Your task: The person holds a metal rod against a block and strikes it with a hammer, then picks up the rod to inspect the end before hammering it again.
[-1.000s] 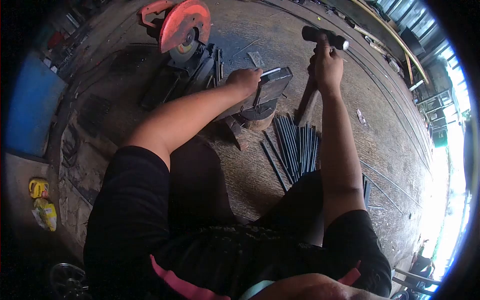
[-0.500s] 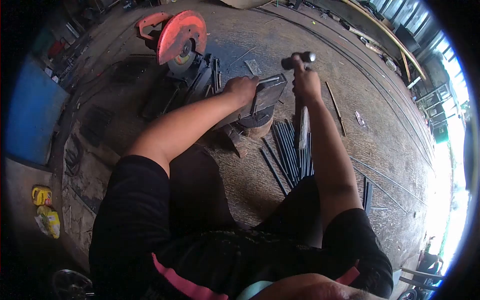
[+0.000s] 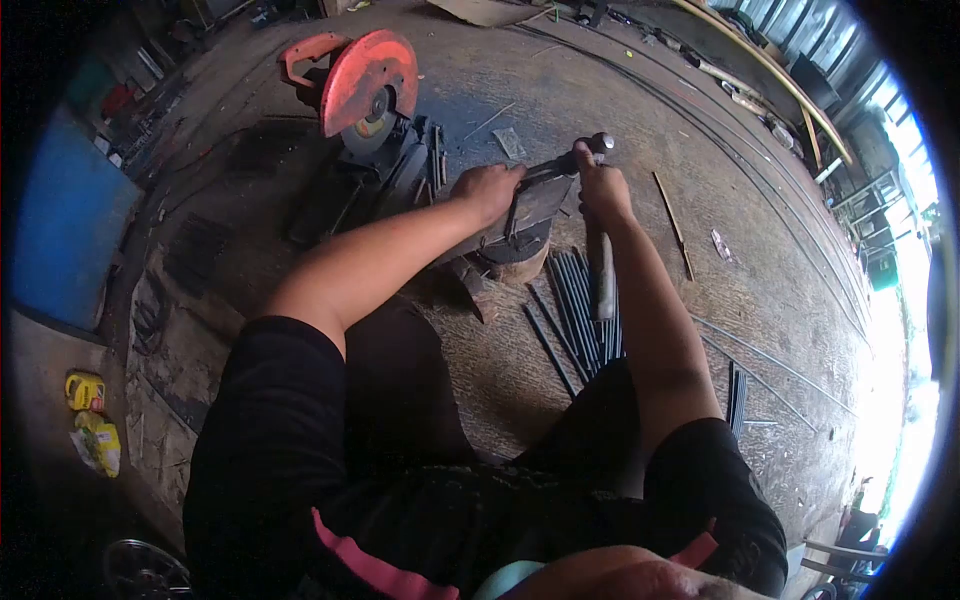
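Hammer [image 3: 602, 144], right hand [image 3: 604, 188] gripping it, has dropped to the slab [image 3: 543, 206], likely striking the rod [image 3: 533, 175] the left hand [image 3: 487, 191] clasps.

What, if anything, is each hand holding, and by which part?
The right hand holds a hammer by the handle, close under the head. The left hand grips a metal rod; just which part is hidden.

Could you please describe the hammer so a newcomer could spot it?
Start at the red-guarded saw, upper left, and look right past the left hand to the right hand. It grips the hammer, whose thick handle sets it apart from the thin rods below.
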Available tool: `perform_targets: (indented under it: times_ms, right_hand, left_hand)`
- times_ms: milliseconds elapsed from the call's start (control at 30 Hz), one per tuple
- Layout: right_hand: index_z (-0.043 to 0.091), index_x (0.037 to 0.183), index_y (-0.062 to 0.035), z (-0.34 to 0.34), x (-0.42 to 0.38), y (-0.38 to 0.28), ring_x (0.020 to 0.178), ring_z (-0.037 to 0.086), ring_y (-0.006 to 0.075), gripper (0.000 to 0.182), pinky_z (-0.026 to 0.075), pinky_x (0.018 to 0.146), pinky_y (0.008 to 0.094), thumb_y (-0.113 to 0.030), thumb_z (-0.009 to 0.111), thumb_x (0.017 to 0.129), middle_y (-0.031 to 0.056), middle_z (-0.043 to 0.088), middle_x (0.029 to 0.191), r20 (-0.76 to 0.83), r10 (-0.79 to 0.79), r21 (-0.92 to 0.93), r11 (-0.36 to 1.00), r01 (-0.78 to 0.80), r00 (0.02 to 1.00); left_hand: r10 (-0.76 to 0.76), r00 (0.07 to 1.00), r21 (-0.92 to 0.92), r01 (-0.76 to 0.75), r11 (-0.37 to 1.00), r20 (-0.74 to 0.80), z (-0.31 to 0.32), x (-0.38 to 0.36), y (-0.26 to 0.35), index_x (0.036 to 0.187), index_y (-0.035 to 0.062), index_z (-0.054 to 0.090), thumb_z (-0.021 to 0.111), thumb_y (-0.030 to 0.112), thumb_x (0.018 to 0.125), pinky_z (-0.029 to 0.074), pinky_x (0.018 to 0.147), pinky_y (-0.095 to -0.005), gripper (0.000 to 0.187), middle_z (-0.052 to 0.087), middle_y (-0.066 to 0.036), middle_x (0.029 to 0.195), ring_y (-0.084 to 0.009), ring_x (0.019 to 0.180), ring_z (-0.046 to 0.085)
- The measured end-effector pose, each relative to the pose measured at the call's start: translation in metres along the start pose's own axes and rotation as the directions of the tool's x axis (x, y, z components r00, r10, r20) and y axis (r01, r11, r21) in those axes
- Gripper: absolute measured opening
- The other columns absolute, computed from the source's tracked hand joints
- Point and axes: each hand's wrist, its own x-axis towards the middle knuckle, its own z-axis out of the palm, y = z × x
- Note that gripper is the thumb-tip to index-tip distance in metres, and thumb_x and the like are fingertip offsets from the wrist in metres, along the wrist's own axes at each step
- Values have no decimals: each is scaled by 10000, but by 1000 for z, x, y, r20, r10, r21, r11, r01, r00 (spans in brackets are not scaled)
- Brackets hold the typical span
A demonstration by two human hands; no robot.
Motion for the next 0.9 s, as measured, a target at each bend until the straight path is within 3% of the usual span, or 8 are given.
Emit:
perform_targets:
  times_ms: [167, 233, 300, 367, 433, 500, 600, 900]
  right_hand:
    - [620, 832, 17, -38, -6, -41, 534, 574, 157, 628, 454, 478, 311, -607, 559, 870, 58, 569, 632, -140, -219, 134, 962, 237, 966]
    - [641, 748, 54, -51, -16, -64, 566, 649, 244, 697, 504, 559, 371, -621, 527, 877, 144, 619, 620, -312, -288, 214, 907, 362, 905]
    - [636, 917, 45, -56, -29, -73, 511, 612, 215, 639, 492, 517, 356, -586, 539, 889, 123, 611, 614, -362, -373, 302, 820, 486, 854]
    - [619, 1019, 42, -47, -27, -65, 559, 631, 243, 648, 504, 556, 365, -587, 543, 883, 157, 632, 679, -303, -324, 318, 852, 415, 896]
    - [630, 1016, 45, -11, 36, -5, 625, 647, 281, 672, 509, 604, 380, -605, 538, 874, 191, 647, 756, -249, -392, -259, 908, 329, 885]
    - [618, 867, 62, 5, 17, 11, 551, 605, 229, 658, 502, 537, 366, -581, 485, 918, 85, 597, 647, -29, -168, -195, 968, 159, 985]
    - [628, 886, 61, -24, 0, -2, 560, 612, 219, 682, 495, 525, 358, -606, 490, 904, 103, 600, 660, 12, -88, -162, 983, 89, 996]
    - [606, 847, 37, -60, -33, -67, 502, 596, 167, 599, 480, 502, 324, -559, 563, 889, 84, 578, 580, -323, -349, 293, 847, 444, 879]
  left_hand:
    - [-43, 999, 59, 42, 997, 23, 1, -3, 2, 1161, 140, 550, 491, 204, 925, 509, 707, -502, 252, 618, -172, 938, -385, 867, 637]
    - [20, 998, -21, -21, 1000, -54, 4, -4, -4, 1186, 141, 538, 493, 206, 927, 518, 705, -494, 270, 613, -175, 930, -376, 851, 642]
    - [22, 1000, 20, -21, 1000, -17, 5, 0, -4, 1194, 164, 540, 454, 183, 927, 527, 713, -484, 282, 623, -181, 928, -369, 863, 651]
    - [28, 999, 73, -29, 997, 16, 0, -2, -4, 1203, 186, 543, 415, 160, 926, 536, 722, -473, 306, 633, -187, 927, -363, 876, 661]
    - [59, 998, 136, -57, 989, -10, -4, -6, 0, 1211, 197, 543, 418, 163, 925, 537, 724, -471, 314, 623, -194, 951, -368, 883, 660]
    - [68, 997, 114, -66, 991, -21, -3, -8, 3, 1206, 194, 545, 421, 166, 923, 537, 724, -469, 310, 620, -197, 962, -370, 880, 660]
    - [70, 997, 107, -66, 992, -35, -2, -8, 3, 1193, 190, 551, 425, 171, 921, 538, 725, -465, 300, 617, -195, 972, -369, 876, 661]
    - [58, 998, 99, -54, 994, -38, -1, -2, -1, 1206, 179, 549, 436, 143, 905, 522, 723, -466, 323, 598, -188, 946, -374, 877, 643]
